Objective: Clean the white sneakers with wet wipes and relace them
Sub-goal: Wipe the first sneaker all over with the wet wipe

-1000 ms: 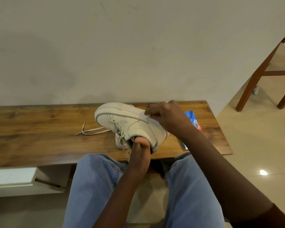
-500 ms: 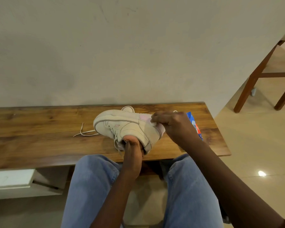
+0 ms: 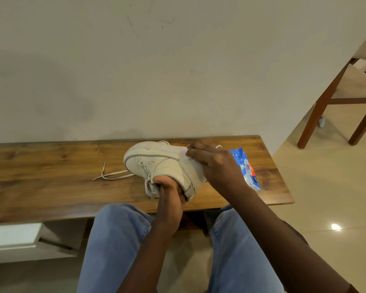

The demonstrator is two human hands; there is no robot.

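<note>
Sneaker: the white sneaker is held just above the near middle of the wooden bench, tipped on its side, with the toe to the left, the sole turned towards the wall and the opening facing the person.
Left hand: the left hand comes up from below with its fingers pushed into the opening, gripping the shoe from inside.
Right hand: the right hand lies over the heel end with bent fingers, pinching a wet wipe against the upper. Only a small white scrap of it shows under the fingertips.
Ring: a ring sits on one finger of the right hand.
Threaded lace: a lace end hangs from the eyelets beside the left hand.
Loose lace: a loose lace lies on the bench, just left of the toe.
Behind the shoe: a small white loop shows, possibly part of a second sneaker. It is too hidden to tell.
Wipes pack: a blue wipes pack lies flat on the bench, right of the right hand and partly covered by the wrist.
Person: knees in blue jeans sit at the bench's front edge.
Surroundings: a plain wall backs the bench, and a wooden chair stands on the tiled floor at the far right.
</note>
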